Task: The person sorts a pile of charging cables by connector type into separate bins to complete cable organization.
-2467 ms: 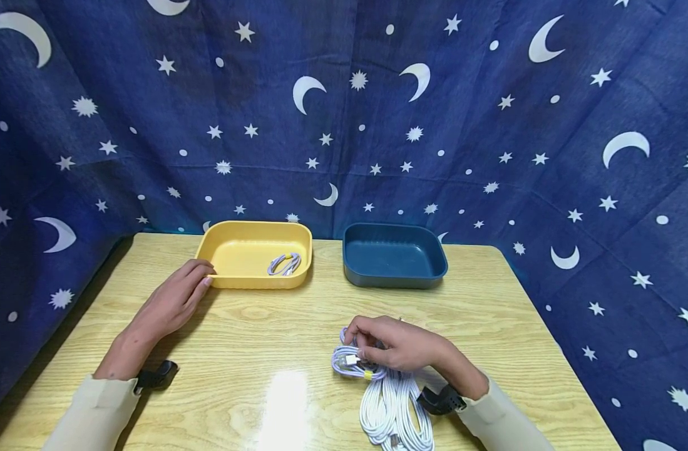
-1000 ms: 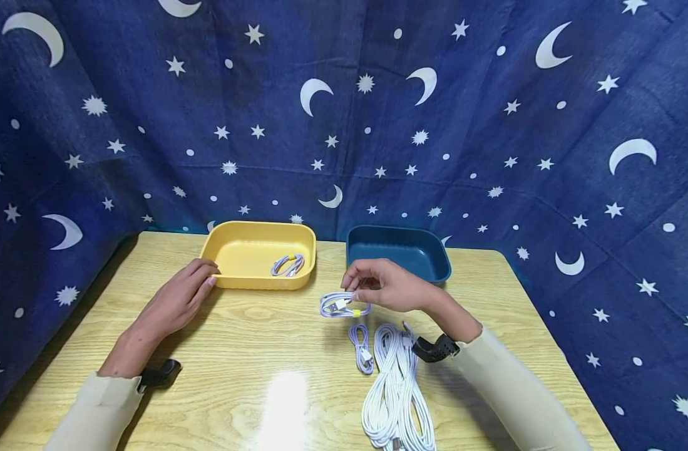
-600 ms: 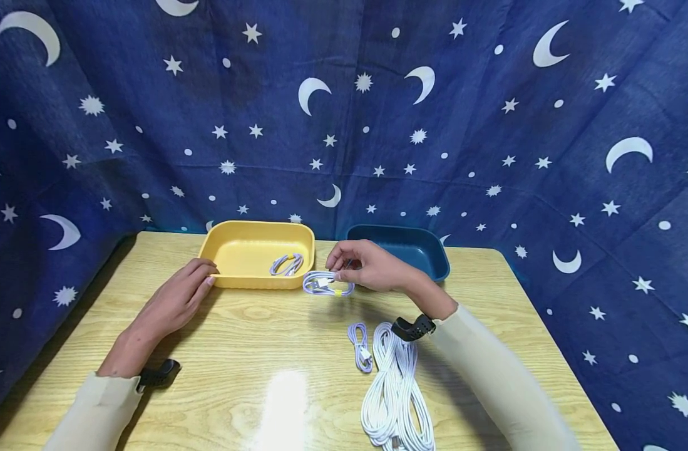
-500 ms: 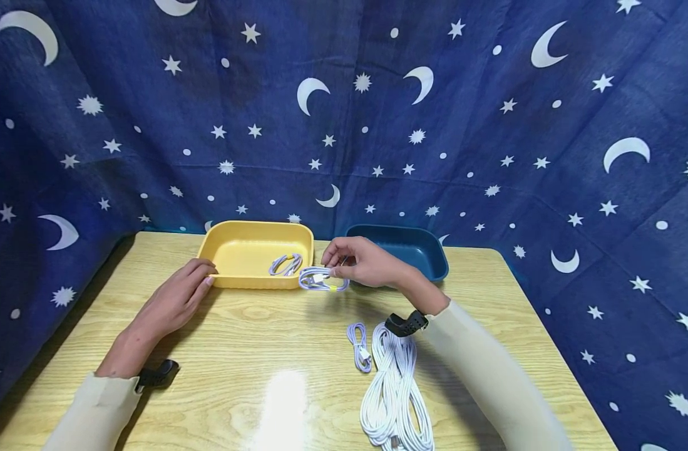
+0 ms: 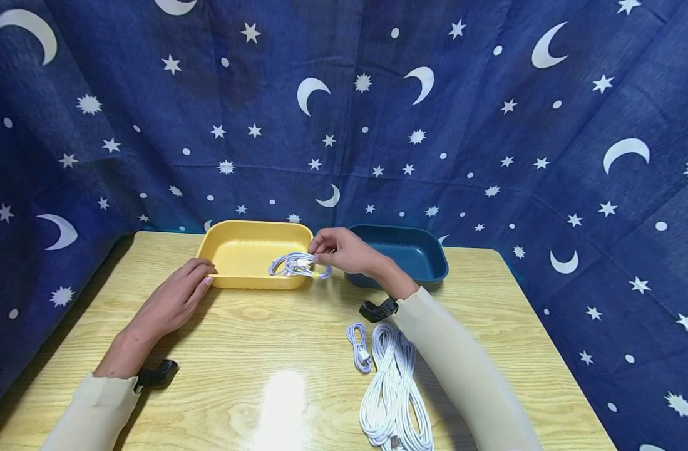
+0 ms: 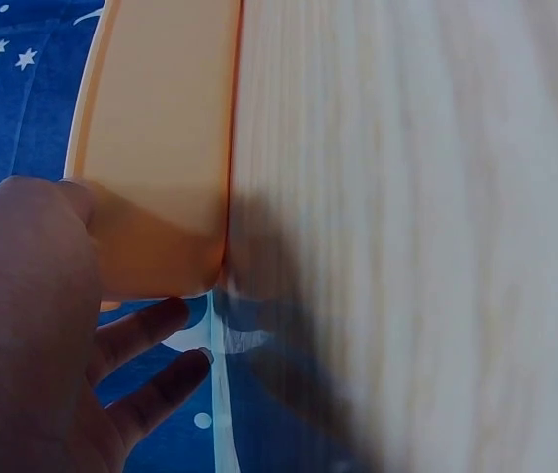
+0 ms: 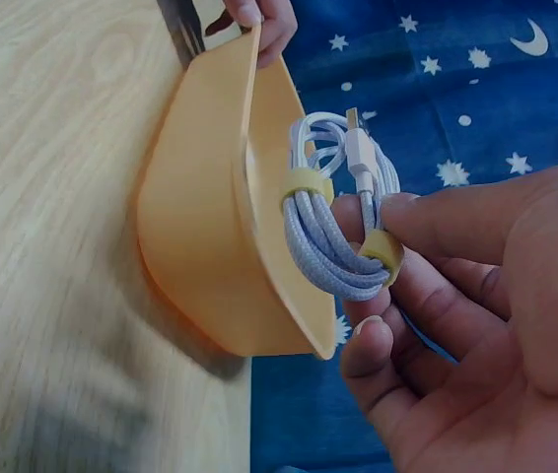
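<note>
My right hand [image 5: 346, 252] pinches a coiled pale lilac USB cable [image 7: 333, 232] between thumb and fingers. Yellow bands wrap the coil and its white USB plug sticks up. That hand is over the right front rim of the yellow tray [image 5: 236, 282]. Behind the held coil, partly covered by it, a similar coiled cable [image 5: 276, 265] lies inside the tray. At the tray's left front corner, my left hand [image 5: 171, 299] grips the rim, its fingertips over the edge. The left wrist view shows some of its fingers [image 6: 161, 394] beside the tray's side wall.
A dark blue tray [image 5: 400, 247] stands to the right of the yellow one. Nearer on the wooden table [image 5: 220, 376] lie a small coiled lilac cable [image 5: 359, 347] and a large bundle of white cables [image 5: 389, 394]. A starry blue curtain [image 5: 265, 94] hangs behind.
My right hand has picked the coiled cable up from beside the white bundle and carried it left and away from me to the yellow tray. The left hand stays at the tray's corner.
</note>
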Available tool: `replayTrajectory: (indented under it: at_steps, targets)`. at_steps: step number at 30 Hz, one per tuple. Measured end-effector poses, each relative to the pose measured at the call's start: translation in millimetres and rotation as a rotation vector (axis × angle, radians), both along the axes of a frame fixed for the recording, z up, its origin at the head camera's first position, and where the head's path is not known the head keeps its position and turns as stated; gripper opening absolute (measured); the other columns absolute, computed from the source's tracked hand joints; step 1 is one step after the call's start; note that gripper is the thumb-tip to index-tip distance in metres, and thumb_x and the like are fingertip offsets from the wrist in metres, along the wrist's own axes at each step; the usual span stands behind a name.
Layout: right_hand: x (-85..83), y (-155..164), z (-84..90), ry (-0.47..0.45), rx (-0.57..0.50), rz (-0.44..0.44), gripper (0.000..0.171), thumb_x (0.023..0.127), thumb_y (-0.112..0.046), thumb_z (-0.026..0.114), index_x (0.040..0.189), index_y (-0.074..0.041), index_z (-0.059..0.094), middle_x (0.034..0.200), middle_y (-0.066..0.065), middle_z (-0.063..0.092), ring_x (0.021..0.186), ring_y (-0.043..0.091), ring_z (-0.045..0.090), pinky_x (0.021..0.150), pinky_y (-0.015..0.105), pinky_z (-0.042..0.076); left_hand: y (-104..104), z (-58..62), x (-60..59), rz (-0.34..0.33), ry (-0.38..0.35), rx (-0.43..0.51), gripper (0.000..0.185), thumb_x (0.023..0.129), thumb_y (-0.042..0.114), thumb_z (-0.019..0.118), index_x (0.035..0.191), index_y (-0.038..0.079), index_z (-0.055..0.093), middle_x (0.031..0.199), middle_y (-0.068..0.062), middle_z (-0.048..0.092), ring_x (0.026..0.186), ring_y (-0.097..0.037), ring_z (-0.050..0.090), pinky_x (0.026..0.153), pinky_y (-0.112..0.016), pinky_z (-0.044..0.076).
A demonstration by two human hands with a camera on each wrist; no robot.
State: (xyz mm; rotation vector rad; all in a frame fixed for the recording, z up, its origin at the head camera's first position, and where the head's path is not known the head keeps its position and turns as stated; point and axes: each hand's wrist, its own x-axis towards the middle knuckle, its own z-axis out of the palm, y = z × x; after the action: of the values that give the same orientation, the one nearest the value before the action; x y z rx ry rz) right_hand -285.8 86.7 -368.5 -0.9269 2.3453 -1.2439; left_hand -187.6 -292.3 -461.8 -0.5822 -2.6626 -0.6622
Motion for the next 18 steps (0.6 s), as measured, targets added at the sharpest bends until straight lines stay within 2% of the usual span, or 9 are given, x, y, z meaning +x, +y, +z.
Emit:
replayTrajectory:
  at_steps: [5, 8, 13, 18]
  targets:
    - [-8.2, -10.1, -7.5, -0.06, -0.047, -0.032, 0.011, 0.102, 0.001, 0.066, 0.112, 0.0, 0.069, 0.103, 0.018, 0.073, 0.105, 0.039, 0.071, 0.08, 0.028, 0.052, -1.7, -1.7, -0.9, -0.031, 0.031, 0.005, 0.012, 0.111, 0.01, 0.055, 0.117, 0.009, 0.066, 0.125, -0.009, 0.062, 0.113, -0.028, 0.061, 0.099, -0.053, 0.048]
    - [-11.8, -17.6, -9.6, -0.074, -0.069, -0.064, 0.01, 0.101, 0.002, 0.066, 0.111, 0.001, 0.069, 0.102, 0.02, 0.073, 0.108, 0.043, 0.07, 0.08, 0.026, 0.052, -2.4, -2.5, -1.1, -0.044, 0.047, 0.003, 0.011, 0.111, 0.009, 0.056, 0.116, 0.009, 0.066, 0.124, -0.009, 0.061, 0.112, -0.029, 0.061, 0.097, -0.053, 0.047]
    - [-15.7, -31.1, -12.1, -0.016, -0.069, -0.139, 0.007, 0.102, -0.003, 0.069, 0.108, 0.001, 0.07, 0.1, 0.021, 0.073, 0.097, 0.033, 0.071, 0.076, 0.026, 0.049, -3.1, -3.2, -1.2, -0.03, 0.046, -0.002, 0.012, 0.111, 0.01, 0.055, 0.117, 0.01, 0.066, 0.125, -0.009, 0.06, 0.112, -0.028, 0.061, 0.095, -0.053, 0.048]
    - [-20.0, -40.6, -20.7, 0.031, -0.036, -0.209, 0.006, 0.1, -0.006, 0.071, 0.104, -0.001, 0.071, 0.09, 0.009, 0.073, 0.083, 0.014, 0.064, 0.074, 0.024, 0.048, -1.3, -3.5, -2.2, -0.027, 0.037, 0.002, 0.011, 0.111, 0.009, 0.056, 0.117, 0.01, 0.065, 0.124, -0.008, 0.06, 0.112, -0.026, 0.061, 0.095, -0.051, 0.047]
